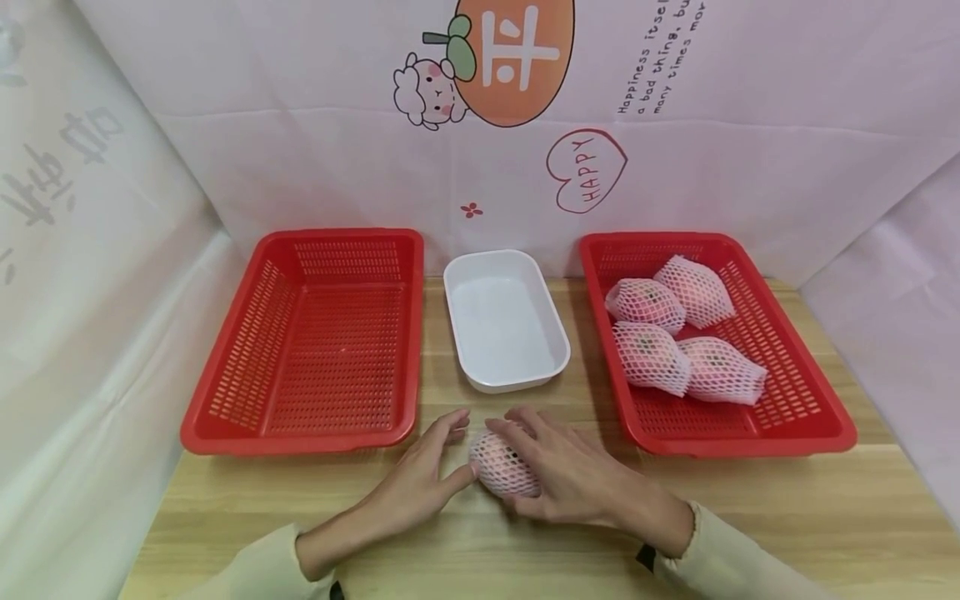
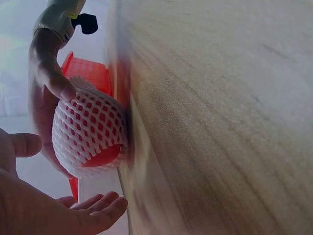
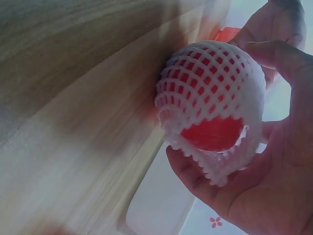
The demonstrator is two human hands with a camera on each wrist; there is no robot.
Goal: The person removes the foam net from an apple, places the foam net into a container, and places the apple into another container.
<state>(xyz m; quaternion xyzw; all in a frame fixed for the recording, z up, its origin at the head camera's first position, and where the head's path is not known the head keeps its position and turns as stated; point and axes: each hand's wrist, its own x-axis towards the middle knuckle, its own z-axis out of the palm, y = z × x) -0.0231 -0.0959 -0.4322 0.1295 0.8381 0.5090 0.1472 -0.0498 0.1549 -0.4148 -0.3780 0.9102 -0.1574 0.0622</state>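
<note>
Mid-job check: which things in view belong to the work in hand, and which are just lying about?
In the work:
netted fruit, gripped by the right hand
left hand, beside it

Lying about, untouched now (some may yet serve):
left red basket
white tray
right red basket, holding four more netted fruits
printed backdrop

Head view evenly bright; wrist views dim and hazy.
In the head view, the tabletop [image 1: 480, 558] and white cloth [image 1: 315, 167] are bathed in soft light, the cloth tinted pinkish toward the right, and the netted fruit [image 1: 501, 467] is sharply rendered. In both wrist views, contrast is flattened, the hands [image 2: 41, 105] are darkened against a pale background, and the wood grain is softened by blur; a pale sheen is spread over the tabletop, and shadow is gathered beside the fruit.
</note>
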